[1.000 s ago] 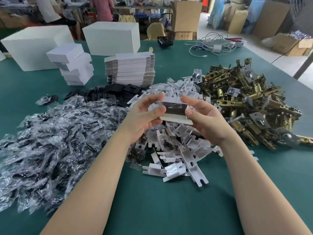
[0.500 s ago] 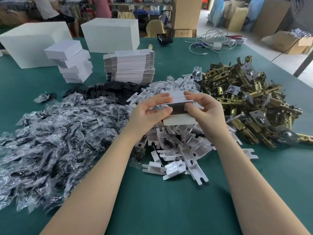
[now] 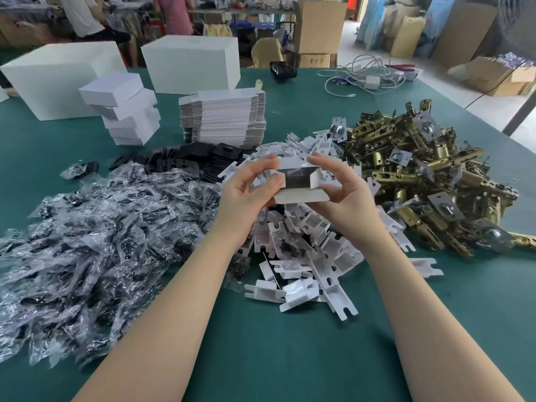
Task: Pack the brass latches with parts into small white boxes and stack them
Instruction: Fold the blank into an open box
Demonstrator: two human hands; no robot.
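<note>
A small white box (image 3: 300, 195) is held between both hands above the middle of the table, its open end facing me with flaps spread. My left hand (image 3: 249, 192) pinches its left end with thumb and fingers; my right hand (image 3: 342, 190) grips its right end. A heap of brass latches (image 3: 420, 175) lies to the right. White card inserts (image 3: 307, 242) are piled under my hands. Clear bags of dark parts (image 3: 92, 242) cover the left. Several closed small white boxes (image 3: 127, 111) are stacked at the back left, next to a pile of flat box blanks (image 3: 223, 117).
Black plates (image 3: 185, 161) lie behind the bags. Two large white cartons (image 3: 58, 76) (image 3: 191, 65) stand at the far edge. Cables (image 3: 368, 74) and a black object (image 3: 282, 71) lie at the back right. People stand beyond the green table (image 3: 275, 343).
The box has been turned and opened up between my hands: its dark inside and end flaps now face me. Both hands stay in about the same place.
</note>
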